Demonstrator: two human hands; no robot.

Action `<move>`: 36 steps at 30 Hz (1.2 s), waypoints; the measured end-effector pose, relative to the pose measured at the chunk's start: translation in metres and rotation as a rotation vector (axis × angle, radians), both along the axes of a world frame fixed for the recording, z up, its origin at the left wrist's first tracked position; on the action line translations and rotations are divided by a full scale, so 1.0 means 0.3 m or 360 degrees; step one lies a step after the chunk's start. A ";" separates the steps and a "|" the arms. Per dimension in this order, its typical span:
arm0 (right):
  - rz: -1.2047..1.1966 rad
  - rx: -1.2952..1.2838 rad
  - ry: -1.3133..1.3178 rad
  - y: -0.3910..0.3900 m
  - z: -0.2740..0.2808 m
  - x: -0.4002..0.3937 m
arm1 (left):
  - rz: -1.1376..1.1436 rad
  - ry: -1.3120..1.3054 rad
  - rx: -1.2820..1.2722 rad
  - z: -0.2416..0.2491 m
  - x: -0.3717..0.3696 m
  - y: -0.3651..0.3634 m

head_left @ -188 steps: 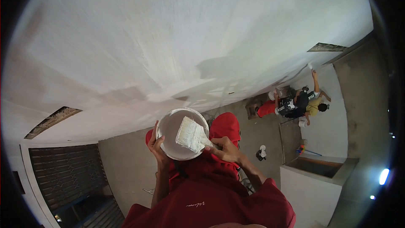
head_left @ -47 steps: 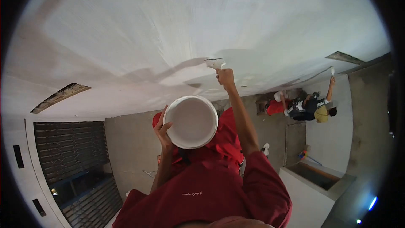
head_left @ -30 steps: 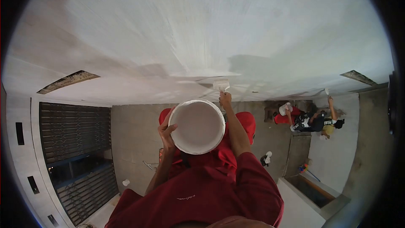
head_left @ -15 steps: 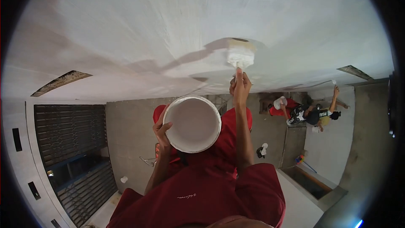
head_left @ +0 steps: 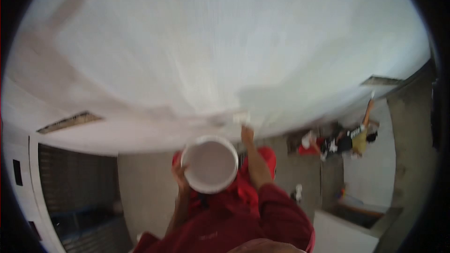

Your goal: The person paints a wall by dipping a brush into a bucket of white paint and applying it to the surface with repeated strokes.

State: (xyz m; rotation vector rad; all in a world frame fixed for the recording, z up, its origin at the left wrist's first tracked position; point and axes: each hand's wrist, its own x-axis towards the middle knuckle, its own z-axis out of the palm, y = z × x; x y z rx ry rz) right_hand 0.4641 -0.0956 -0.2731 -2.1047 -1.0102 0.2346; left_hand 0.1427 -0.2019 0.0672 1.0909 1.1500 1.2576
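Note:
My left hand (head_left: pixel 180 175) grips the rim of a white bucket (head_left: pixel 234 161), its thumb inside and its fingers round the outer wall. Pale paint shows inside the bucket, which is held in front of my red clothes. To the right of it, my right hand (head_left: pixel 247 133) is closed round the handle of a wide paintbrush (head_left: pixel 241 117). The brush head is against or very near the white wall (head_left: pixel 211 51); blur hides whether it touches. Uneven paint patches and shadows show on the wall around the brush.
Rectangular recesses break the wall at left (head_left: pixel 70 122) and right (head_left: pixel 382 81). Two people (head_left: pixel 344 144) work along the same wall to my right, one arm raised. A dark metal lattice gate (head_left: pixel 77 178) stands at lower left. A white ledge (head_left: pixel 344 234) lies at lower right.
My view has tilted upward, so more wall shows. My right hand has brought the brush down and to the left, closer to the bucket. My left hand still holds the bucket.

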 end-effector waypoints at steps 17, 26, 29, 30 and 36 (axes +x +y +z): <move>0.0116 0.0288 0.1014 -0.198 1.320 -0.002 | 0.0087 -0.0266 -0.0154 -0.056 -0.064 0.019; 0.0794 -0.0404 -0.0110 -0.426 1.800 -0.120 | -0.0075 -0.0162 -0.0276 -0.033 -0.172 0.032; 0.1213 -0.0563 -0.0007 -0.389 1.862 -0.199 | -0.0085 -0.0156 -0.0213 -0.050 -0.204 0.052; 0.1360 -0.0544 -0.0197 -0.375 1.891 -0.248 | -0.0142 -0.0159 -0.0343 -0.028 -0.219 0.051; 0.1949 -0.0665 -0.0733 -0.321 1.772 -0.440 | -0.0080 -0.0366 -0.0282 0.022 -0.156 0.034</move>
